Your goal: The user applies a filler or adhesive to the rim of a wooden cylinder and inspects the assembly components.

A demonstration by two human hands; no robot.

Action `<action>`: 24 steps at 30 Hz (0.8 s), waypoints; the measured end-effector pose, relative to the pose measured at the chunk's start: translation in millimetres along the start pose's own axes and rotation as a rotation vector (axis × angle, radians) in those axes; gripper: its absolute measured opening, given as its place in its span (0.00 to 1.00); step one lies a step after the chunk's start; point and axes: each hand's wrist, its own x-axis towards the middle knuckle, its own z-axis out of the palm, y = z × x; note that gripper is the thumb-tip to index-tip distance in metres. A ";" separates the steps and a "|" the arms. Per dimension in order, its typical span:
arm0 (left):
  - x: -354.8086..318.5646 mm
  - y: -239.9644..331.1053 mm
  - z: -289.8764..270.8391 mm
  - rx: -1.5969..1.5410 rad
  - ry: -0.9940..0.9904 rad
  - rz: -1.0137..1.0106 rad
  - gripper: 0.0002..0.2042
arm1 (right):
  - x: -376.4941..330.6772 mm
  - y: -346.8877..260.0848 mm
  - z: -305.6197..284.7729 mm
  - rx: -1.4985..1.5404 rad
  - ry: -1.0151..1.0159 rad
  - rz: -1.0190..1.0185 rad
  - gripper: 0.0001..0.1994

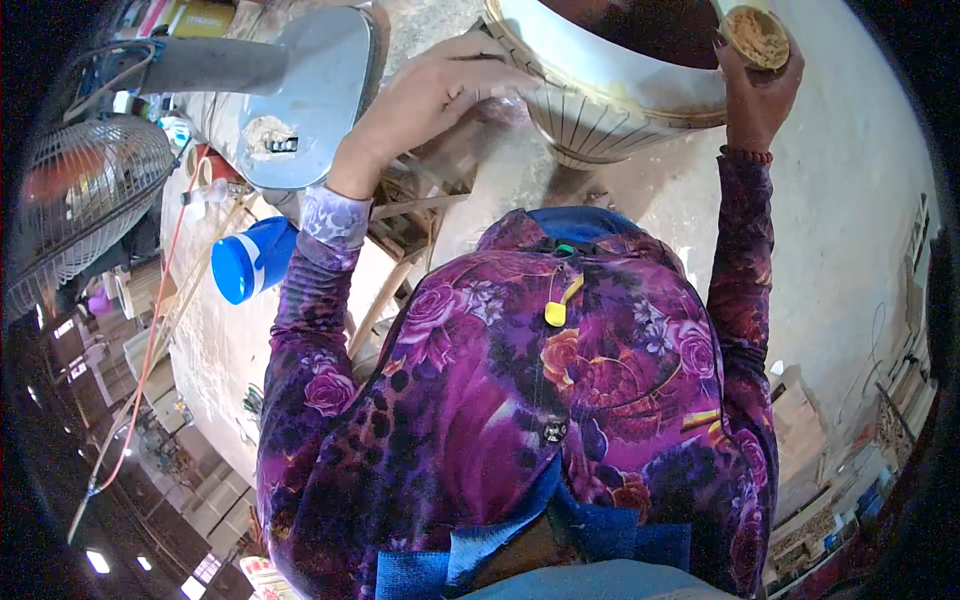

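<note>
Fingers [794, 62] of the right hand [757, 108] were clasped around a small round tan piece [754, 40], its rough, crumbly-looking face turned up, just beside the right edge of the pot's mouth. Whether it was a solid pad or a shallow cup with something in it, I could not tell. Either way, it seemed light enough for one hand, perhaps apt to shed crumbs if squeezed, and best held around its edge, as it was.

The big pale pot [590, 118] was ahead of the person, at the top of the view, its dark mouth showing and its patterned side facing the person. Its wall looked stiff and probably heavy, with a smooth upper band that might have been slippery and a surface that might have chipped under a knock. Two hands would have suited it, one at the rim and one low under the narrowing side, rather than a pinch on the smooth band.

Beside the pot's left side, the left hand [432, 92] was loosely bent. Blur and a pinkish patch lay near its fingertips, so I could not tell whether it was grasping anything or touching the wall. A blue bucket [254, 262] lay tipped below that forearm, well apart from the pot.
</note>
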 end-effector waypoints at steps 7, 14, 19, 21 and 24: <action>-3.6 -1.3 4.5 0.175 0.119 -0.054 0.22 | 0.5 -5.2 0.7 -0.044 -0.003 -0.019 0.35; -3.4 -16.9 0.6 0.119 0.148 -0.097 0.23 | 1.2 -9.7 1.2 -0.132 0.004 -0.043 0.36; -3.3 -13.5 0.4 0.187 0.119 -0.043 0.24 | -0.6 -18.7 11.8 -0.042 0.020 -0.013 0.36; -4.1 -19.0 -3.5 0.171 0.092 -0.012 0.24 | -0.3 -21.3 13.8 0.018 0.031 -0.006 0.37; -5.8 -25.4 -8.7 0.034 0.050 -0.019 0.25 | 0.9 -18.6 9.9 -0.049 0.016 0.020 0.39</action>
